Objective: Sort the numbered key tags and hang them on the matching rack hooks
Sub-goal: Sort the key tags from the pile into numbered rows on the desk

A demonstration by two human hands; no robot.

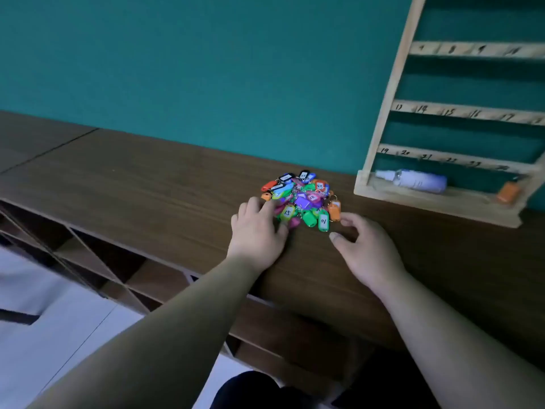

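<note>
Left hand rests, fingers spread, on the left edge of the tag pile; right hand (thumb and forefinger apart, holding nothing) hovers just right of it.

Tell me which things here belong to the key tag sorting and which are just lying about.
Job: tag pile, rack, orange tag on the rack's base.
Lying about: bottle on the rack's base.
</note>
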